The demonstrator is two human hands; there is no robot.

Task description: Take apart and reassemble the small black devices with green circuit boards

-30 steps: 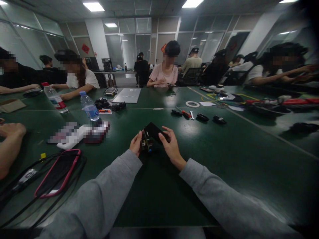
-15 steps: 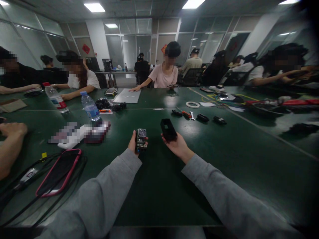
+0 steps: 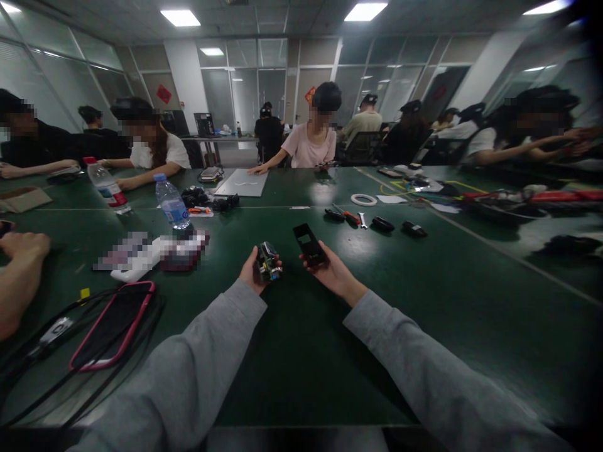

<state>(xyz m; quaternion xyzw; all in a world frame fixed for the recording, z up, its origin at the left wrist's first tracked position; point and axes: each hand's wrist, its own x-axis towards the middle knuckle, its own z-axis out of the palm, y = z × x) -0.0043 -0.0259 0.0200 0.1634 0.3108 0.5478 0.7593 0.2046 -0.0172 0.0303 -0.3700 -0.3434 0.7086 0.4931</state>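
My left hand is closed around a small circuit board assembly, which has a shiny square part at its top and small connectors at its lower end. It is tilted above the table. Slightly to the right, my right hand grips a black plastic casing with a rectangular cut-out near its upper part. The board and the casing are held apart, with a small gap between them. My fingers partly hide the lower edges of both.
On the green table a pink-edged phone lies among black cables, beside another person's arm. Farther off are a water bottle, a wrench, a screwdriver and a white ring. Several people sit around.
The circuit board in my left hand has turned and tilted to the side. My right hand has rotated the black casing, showing it flatter and slightly farther left.
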